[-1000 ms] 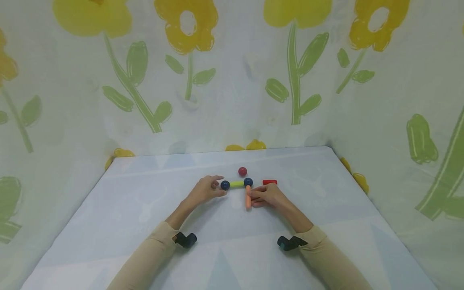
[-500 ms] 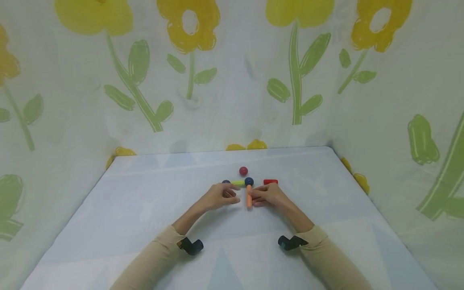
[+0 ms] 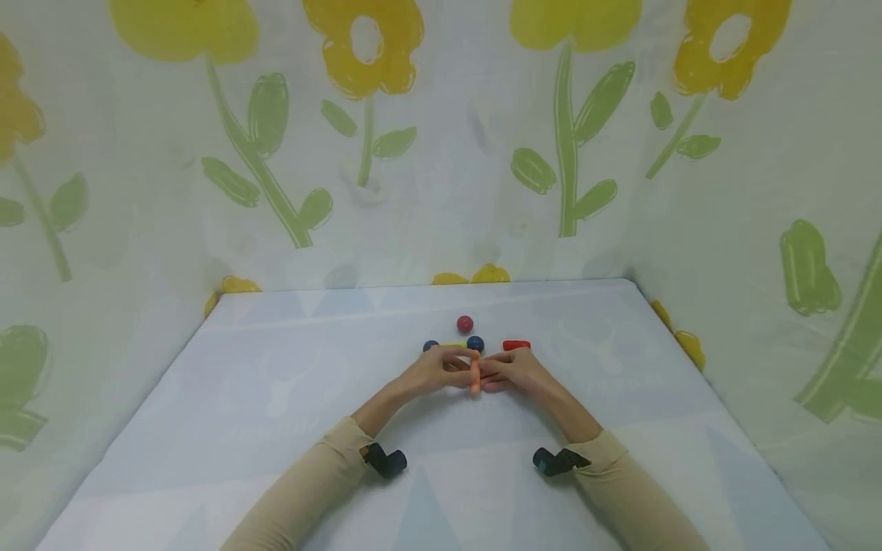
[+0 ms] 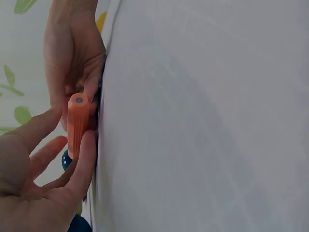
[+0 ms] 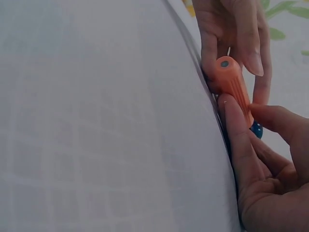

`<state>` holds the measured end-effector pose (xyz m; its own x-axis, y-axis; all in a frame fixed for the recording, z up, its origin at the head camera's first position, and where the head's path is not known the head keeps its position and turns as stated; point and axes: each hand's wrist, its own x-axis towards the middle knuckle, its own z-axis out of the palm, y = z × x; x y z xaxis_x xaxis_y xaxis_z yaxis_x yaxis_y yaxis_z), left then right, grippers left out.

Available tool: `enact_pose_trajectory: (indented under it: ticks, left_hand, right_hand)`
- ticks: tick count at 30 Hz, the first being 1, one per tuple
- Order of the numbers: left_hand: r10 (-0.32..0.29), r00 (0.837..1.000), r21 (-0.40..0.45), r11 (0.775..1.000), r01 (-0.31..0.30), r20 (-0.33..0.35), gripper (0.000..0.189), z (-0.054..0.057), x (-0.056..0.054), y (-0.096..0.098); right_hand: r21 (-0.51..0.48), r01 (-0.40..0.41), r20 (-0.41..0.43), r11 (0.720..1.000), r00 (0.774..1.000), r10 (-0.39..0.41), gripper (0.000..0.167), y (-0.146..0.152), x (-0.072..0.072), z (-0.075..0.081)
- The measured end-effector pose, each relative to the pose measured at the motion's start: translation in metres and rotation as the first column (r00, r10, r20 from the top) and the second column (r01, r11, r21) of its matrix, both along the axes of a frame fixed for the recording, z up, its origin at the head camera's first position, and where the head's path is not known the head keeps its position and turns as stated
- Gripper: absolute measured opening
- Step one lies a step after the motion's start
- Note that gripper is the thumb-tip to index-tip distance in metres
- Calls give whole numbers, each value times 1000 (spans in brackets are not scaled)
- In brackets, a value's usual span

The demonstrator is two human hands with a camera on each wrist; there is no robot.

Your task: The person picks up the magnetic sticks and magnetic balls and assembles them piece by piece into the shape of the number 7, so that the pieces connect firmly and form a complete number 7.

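My right hand [image 3: 515, 370] pinches an orange magnetic stick [image 5: 235, 84] between thumb and fingers; its ridged side and the round metal dot at its near end show in both wrist views. From the other side my left hand [image 3: 436, 370] reaches to the same stick, thumb and index finger spread around it. In the right wrist view, a gap separates one left fingertip from the stick. A dark blue ball [image 3: 475, 343] lies just beyond the stick's far end. Left of this ball a yellow-green stick [image 3: 451, 344] runs to another dark blue ball [image 3: 430, 346], both partly hidden by the left hand.
On the pale table [image 3: 310, 367], a red ball [image 3: 465, 324] lies behind the blue balls. A short red stick [image 3: 517, 345] is just beyond the right hand's knuckles. A flower-patterned curtain [image 3: 441, 191] surrounds the table's back and sides.
My left hand has left the left blue ball and moved right to the orange stick, covering part of the yellow-green stick. The right hand has kept its pinch and hardly moved.
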<state>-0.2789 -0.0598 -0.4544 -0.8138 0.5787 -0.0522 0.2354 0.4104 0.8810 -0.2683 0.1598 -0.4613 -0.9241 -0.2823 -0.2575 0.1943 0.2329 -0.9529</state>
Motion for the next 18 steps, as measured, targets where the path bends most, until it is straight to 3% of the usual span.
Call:
enact_pose_trajectory:
  ticks: [5, 18]
  left_hand:
    - [37, 999, 9, 999, -37, 27, 39, 2, 2, 4]
    - [46, 999, 18, 999, -46, 26, 35, -2, 0, 8]
  right_hand:
    - [8, 6, 4, 1000, 1000, -6, 41, 1, 0, -2]
    - [0, -8, 6, 1000, 1000, 8, 37, 3, -1, 0]
